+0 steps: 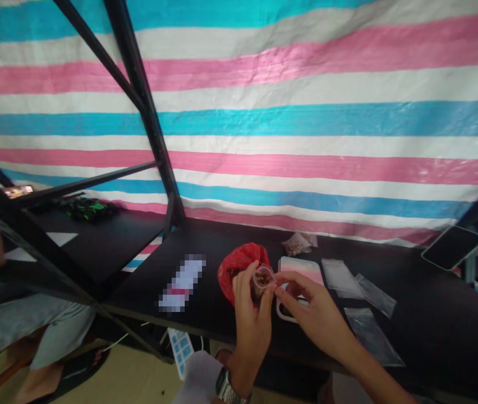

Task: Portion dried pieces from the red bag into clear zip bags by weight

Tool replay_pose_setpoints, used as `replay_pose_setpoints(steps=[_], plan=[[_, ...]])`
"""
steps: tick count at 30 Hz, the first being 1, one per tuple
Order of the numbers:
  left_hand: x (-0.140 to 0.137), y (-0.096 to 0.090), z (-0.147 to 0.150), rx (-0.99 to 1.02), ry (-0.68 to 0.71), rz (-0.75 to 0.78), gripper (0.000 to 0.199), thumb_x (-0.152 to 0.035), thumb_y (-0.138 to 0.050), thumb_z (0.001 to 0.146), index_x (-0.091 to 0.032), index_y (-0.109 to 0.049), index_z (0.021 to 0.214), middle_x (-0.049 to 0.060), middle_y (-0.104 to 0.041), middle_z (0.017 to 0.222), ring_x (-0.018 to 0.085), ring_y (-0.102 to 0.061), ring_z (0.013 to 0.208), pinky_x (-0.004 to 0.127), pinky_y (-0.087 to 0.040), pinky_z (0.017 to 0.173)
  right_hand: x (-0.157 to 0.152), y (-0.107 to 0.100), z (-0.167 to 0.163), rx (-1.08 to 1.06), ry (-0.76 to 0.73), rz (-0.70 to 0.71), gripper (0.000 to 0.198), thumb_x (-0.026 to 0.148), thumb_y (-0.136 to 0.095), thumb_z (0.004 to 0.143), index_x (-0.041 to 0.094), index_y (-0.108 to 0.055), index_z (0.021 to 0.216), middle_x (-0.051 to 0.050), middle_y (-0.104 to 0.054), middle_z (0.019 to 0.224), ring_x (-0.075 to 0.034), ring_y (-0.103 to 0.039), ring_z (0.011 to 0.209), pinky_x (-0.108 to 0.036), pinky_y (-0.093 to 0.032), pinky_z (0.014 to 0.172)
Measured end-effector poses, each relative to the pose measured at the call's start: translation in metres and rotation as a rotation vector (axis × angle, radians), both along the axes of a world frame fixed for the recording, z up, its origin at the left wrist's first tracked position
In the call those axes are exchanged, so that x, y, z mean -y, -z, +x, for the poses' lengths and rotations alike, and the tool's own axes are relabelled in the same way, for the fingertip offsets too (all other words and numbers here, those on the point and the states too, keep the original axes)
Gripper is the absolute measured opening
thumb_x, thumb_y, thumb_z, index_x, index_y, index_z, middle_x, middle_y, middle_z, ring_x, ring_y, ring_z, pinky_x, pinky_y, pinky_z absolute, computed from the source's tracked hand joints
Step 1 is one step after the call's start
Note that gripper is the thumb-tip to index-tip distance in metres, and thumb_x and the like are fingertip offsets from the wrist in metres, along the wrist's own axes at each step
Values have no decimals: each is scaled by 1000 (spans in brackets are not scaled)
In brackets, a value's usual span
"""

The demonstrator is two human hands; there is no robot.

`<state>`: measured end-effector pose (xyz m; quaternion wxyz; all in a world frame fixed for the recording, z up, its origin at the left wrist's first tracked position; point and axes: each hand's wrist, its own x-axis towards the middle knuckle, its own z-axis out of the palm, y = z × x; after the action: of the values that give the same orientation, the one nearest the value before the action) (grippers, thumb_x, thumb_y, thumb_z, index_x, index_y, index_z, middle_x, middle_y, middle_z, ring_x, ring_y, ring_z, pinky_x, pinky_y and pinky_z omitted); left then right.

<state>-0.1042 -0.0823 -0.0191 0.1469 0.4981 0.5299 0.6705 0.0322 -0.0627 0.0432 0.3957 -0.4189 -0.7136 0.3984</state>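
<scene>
A small clear plastic bag (pixel 263 279) is pinched between my two hands, its mouth spread into a rounded opening. My left hand (pixel 251 306) grips its left and lower edge with closed fingers. On the other side, thumb and fingers of my right hand (pixel 308 303) pinch the right edge. Some small brownish bits show through the opening; whether they lie inside the bag or behind it I cannot tell. Just behind my left hand sits a red plastic bag (pixel 243 258), rolled open. A white-rimmed flat object (pixel 300 266) with a shiny face lies partly under my right hand.
Flat clear bags (pixel 342 278) lie on the black table (pixel 432 314) at right. A small filled packet (pixel 297 244) lies farther back. A phone (pixel 453 247) leans at far right. Left are a blurred-out paper strip (pixel 182 283), a black metal frame (pixel 146 123) and a seated person (pixel 24 325).
</scene>
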Motion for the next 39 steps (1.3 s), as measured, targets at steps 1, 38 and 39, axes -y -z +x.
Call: replay_pose_setpoints(steps=[1,38,39], plan=[[-4,-5,6,-40,29,-12,38,-32,-63,101,-29,-60,138,9,-65,128,25,-60,117,41,-49,102,-4,1,6,-41,19,-5,31,45,-68,92,23,-80,109,-4,-77,90,-18,-65,75,-30,-54,71],[-117,-65,73,-134,412,4,24,-33,-60,103,-24,-81,102,5,-77,103,19,-71,97,28,-56,87,-94,-10,96,-247,434,171,26,46,-69,92,21,-74,89,-6,-78,85,-21,-72,78,-31,-57,73],[-118,-65,71,-119,425,-2,22,-33,-61,102,-24,-82,103,5,-78,105,20,-72,99,29,-56,89,-93,-12,95,-268,456,163,27,47,-69,92,21,-75,89,-6,-78,84,-21,-72,76,-30,-57,71]])
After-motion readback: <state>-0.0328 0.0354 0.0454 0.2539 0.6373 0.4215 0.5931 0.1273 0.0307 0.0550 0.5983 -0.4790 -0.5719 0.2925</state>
